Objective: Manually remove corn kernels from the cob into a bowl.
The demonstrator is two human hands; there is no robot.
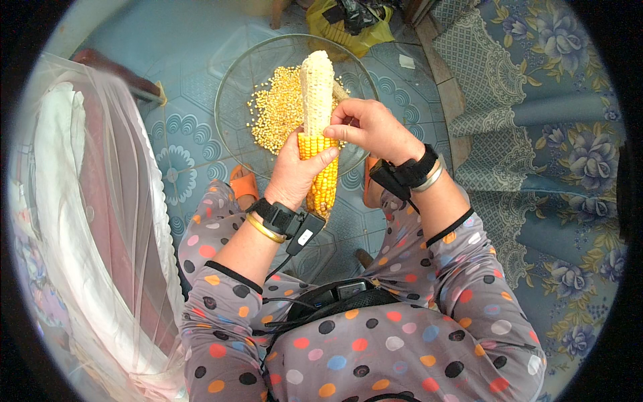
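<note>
An ear of corn points away from me over a glass tabletop or tray. Its far half is a bare pale cob; yellow kernels cover the near half. My left hand is wrapped around the kernelled part, thumb lying across the top. At the border between bare cob and kernels, the thumb and bent fingers of my right hand press against the ear's right side. Loose kernels lie heaped beneath on the round clear glass surface. Behind my right fingers, part of another cob shows.
A yellow plastic bag with black plastic in it stands beyond the glass. To the left is a bed with white netting; a floral curtain hangs on the right. My orange sandals rest on the patterned tile floor.
</note>
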